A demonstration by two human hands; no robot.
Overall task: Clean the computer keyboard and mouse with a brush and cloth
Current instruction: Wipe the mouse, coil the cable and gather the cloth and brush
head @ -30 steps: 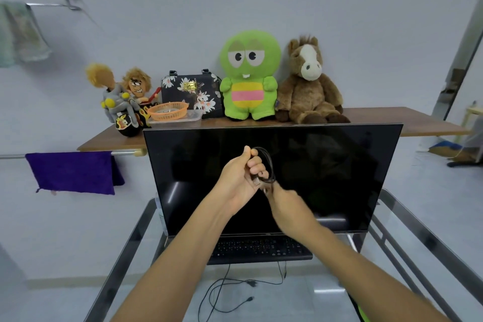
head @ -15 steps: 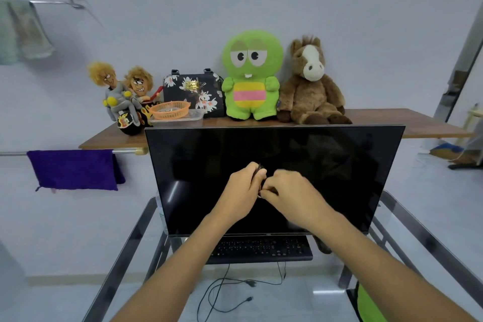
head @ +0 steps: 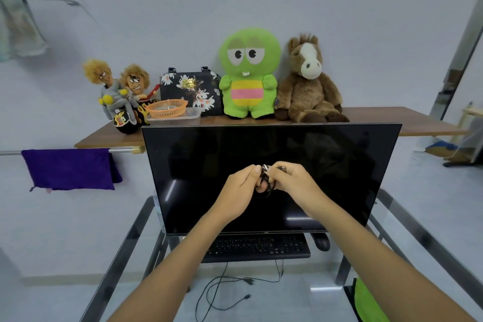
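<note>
Your left hand (head: 241,192) and right hand (head: 292,183) meet in front of the monitor (head: 271,154), both with fingers curled round a small black looped cord (head: 265,185) — pinched between them, a pale end showing at the top. What the cord belongs to can't be told. The keyboard (head: 257,247) sits low under the monitor's bottom edge, on the glass table (head: 418,232); the mouse (head: 322,242) lies just right of it, half tucked under the screen. No brush in view; a purple cloth (head: 69,168) hangs on a rail well to the left and may be the one for the job. Risks, as a judgement: your hands work close to the screen, so a tug on the cord could knock knuckles into the panel; a dropped cord would land on the glass or slip through to the loose cables (head: 222,293) on the floor and tangle. The keyboard has little headroom below the monitor — brushing it there will be cramped, so pulling it toward you looks wise. Open room lies on the near glass; mind the metal frame rails on either side and the shelf (head: 392,115) edge behind.
</note>
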